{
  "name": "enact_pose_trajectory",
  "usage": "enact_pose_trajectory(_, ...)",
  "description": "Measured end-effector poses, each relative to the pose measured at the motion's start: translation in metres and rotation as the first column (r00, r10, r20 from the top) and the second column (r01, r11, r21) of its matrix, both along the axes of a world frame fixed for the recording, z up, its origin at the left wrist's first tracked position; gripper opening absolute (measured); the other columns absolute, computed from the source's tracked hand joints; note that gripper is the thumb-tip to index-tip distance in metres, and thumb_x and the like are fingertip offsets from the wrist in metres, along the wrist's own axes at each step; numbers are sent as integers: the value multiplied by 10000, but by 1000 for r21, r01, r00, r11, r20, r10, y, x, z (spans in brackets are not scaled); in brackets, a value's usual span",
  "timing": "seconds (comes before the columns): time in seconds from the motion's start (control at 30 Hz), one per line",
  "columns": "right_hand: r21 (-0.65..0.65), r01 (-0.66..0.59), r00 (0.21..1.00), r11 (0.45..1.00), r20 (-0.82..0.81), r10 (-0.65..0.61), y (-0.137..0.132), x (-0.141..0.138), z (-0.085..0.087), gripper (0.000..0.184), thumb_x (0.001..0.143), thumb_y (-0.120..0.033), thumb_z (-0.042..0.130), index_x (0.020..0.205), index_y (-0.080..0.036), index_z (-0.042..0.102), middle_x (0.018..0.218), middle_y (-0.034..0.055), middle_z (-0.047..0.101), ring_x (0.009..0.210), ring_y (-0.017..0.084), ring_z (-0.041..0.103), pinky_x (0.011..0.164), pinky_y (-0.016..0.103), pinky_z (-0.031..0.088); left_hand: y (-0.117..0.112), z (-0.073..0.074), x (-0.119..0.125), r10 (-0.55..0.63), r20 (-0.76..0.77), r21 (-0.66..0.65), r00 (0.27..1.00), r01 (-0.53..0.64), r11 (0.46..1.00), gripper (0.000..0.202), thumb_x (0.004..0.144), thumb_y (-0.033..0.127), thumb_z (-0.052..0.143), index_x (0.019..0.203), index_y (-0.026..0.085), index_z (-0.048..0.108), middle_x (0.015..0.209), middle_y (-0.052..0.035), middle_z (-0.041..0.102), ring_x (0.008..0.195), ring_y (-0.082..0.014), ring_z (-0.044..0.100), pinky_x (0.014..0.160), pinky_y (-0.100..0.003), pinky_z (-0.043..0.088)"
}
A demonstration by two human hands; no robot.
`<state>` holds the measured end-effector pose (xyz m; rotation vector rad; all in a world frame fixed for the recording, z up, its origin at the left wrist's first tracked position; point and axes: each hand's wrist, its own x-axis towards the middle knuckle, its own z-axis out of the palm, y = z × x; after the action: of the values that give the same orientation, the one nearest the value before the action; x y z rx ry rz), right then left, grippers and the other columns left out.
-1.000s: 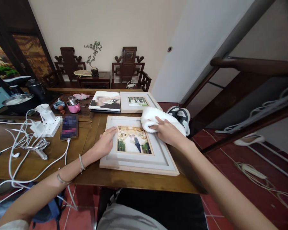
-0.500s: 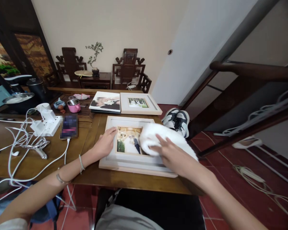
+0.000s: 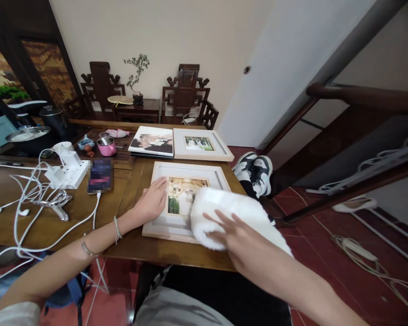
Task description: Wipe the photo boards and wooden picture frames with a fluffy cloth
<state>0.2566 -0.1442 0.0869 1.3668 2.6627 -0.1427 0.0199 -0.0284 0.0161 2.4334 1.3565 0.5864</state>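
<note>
A light wooden picture frame (image 3: pixel 187 171) with a photo lies flat near the front edge of the wooden table (image 3: pixel 71 217). My left hand (image 3: pixel 153 203) rests flat on the frame's left border, fingers stretched out. My right hand (image 3: pixel 236 235) presses a fluffy white cloth (image 3: pixel 224 210) onto the frame's lower right part, fingers spread over the cloth. The cloth hides the frame's right side and near corner.
Behind lie a second framed photo (image 3: pixel 202 145) and a photo album (image 3: pixel 152 141). To the left are a phone (image 3: pixel 99 175), a white power strip (image 3: pixel 67 173) with tangled cables, earphones and a pink cup (image 3: pixel 108 147). Sneakers (image 3: pixel 255 170) sit on the red floor at right.
My right hand has dragged the white cloth from the frame's far right corner down across the photo to its near right part. My left hand has stayed on the left border.
</note>
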Motion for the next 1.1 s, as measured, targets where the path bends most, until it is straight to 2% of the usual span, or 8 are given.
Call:
enact_pose_trajectory(0.13,-38,-53,991,998,-125,48,-18,-2,0,735,633,79,412,1250,-248,643,1528,72,373,1414,310,294,1101,545,360,0,2,0,-7,-26,-13,1000,7,1000,461,965,219,291,1394,119,428,1514,-160,376,1427,-263,313,1149,-511,315)
enact_pose_trajectory(0.3,211,60,995,976,-96,-40,60,0,-29,713,646,115,418,1275,-149,623,1537,170,329,1418,348,267,1127,583,269,-2,8,-1,-43,-90,-74,995,37,997,477,981,237,270,1438,150,374,1554,-137,313,1451,-275,252,1103,-565,357)
enact_pose_trajectory(0.4,335,139,990,932,-78,-120,109,0,-38,641,713,81,433,1292,-131,608,1529,166,351,1415,373,270,1108,609,273,-2,9,-2,-40,-110,-78,993,31,996,484,986,245,257,1454,163,348,1564,-127,293,1456,-261,241,1104,-549,362)
enact_pose_trajectory(0.47,333,133,991,933,-47,-125,119,-2,-39,620,733,61,436,1295,-133,609,1530,145,357,1413,403,257,1087,639,279,-2,9,-2,-27,-121,-75,992,18,997,492,990,258,248,1465,158,327,1571,-125,276,1458,-255,234,1105,-538,367)
enact_pose_trajectory(0.57,240,65,998,969,-20,-62,93,-5,-36,651,709,65,431,1296,-150,614,1533,122,355,1415,415,244,1082,652,275,-3,10,-1,-13,-138,-78,990,3,997,503,985,248,239,1467,132,318,1571,-134,270,1457,-261,232,1089,-565,376)
enact_pose_trajectory(0.77,-51,-14,991,999,-132,7,-11,-7,-9,721,636,67,420,1250,-233,651,1540,50,350,1431,351,238,1113,617,285,-4,11,2,-2,-122,-68,992,-6,998,487,969,214,274,1440,140,372,1556,-140,305,1447,-260,259,1100,-542,368)
enact_pose_trajectory(0.87,-88,-27,988,996,-152,14,-19,-12,-4,722,646,58,413,1267,-234,639,1543,54,343,1435,349,221,1114,630,277,-4,9,1,-14,-109,-59,994,7,998,484,967,212,278,1434,143,386,1550,-139,319,1443,-261,270,1102,-527,372)
enact_pose_trajectory(1.1,210,145,989,967,-57,-136,90,-19,-32,650,742,41,433,1354,-136,559,1560,125,298,1433,404,189,1116,657,205,-4,14,0,-31,-104,-99,994,21,995,486,983,245,255,1445,148,369,1560,-131,301,1454,-261,247,1101,-562,360)
